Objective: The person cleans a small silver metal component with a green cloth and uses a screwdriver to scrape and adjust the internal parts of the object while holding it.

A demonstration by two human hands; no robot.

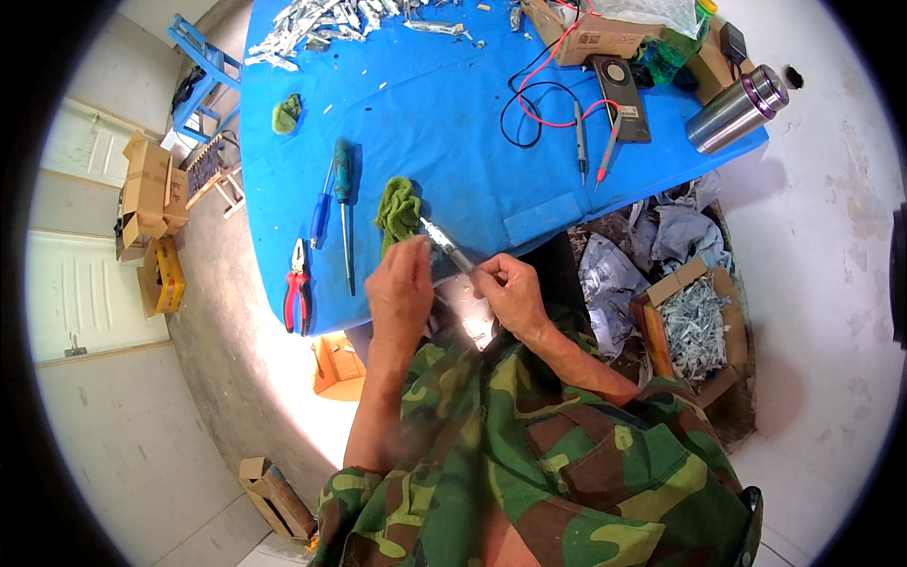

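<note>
My right hand [510,293] pinches the near end of a slim silver-grey stick-shaped piece [448,246], held slanting over the table's near edge. Its far tip points up and left, close to a crumpled green cloth [398,206]. Beside the stick, my left hand [401,293] is closed with fingers curled; what they hold, if anything, is hidden. Left of it on the table lie pliers [298,295] with red and black handles, a screwdriver [344,189] with a teal handle, and a smaller screwdriver [322,213] with a blue handle.
The table's blue cover [425,113] bears a heap of silver strips [326,24], another green cloth [286,114], a multimeter [619,104] with red and black probe leads, and a steel bottle [737,111]. At the right below stands a box of metallic scraps [699,326]. A blue chair [200,80] stands left.
</note>
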